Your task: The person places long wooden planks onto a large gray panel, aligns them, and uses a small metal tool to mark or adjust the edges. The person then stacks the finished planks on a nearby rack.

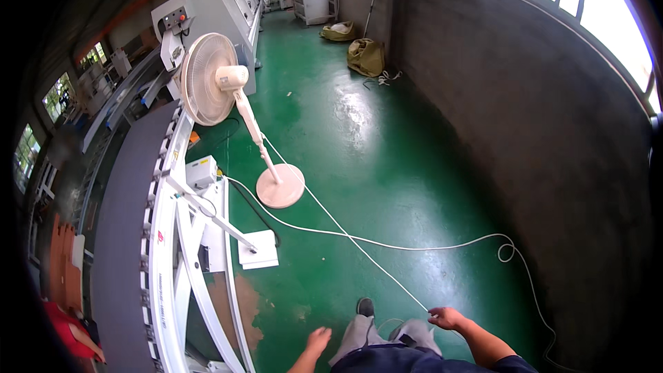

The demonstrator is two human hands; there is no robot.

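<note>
My right hand (447,318) is closed on a thin white power cord (387,273), held in front of my right thigh. From there the cord runs taut and slanting across the floor to a cream pedestal fan (207,83), which stands upright on its round base. Beyond my fingers the cord continues down past my leg. My left hand (319,340) hangs beside my left leg, fingers loosely curled, with nothing visible in it. A second white cable (407,249) lies on the floor and crosses the fan's cord.
To the left stands a long conveyor table (131,235) with white metal legs and a floor plate (259,250). A dark wall (497,117) runs along the right. Far ahead are olive sacks (366,57) and a large grey machine (207,17). Another person in red (65,331) is at lower left.
</note>
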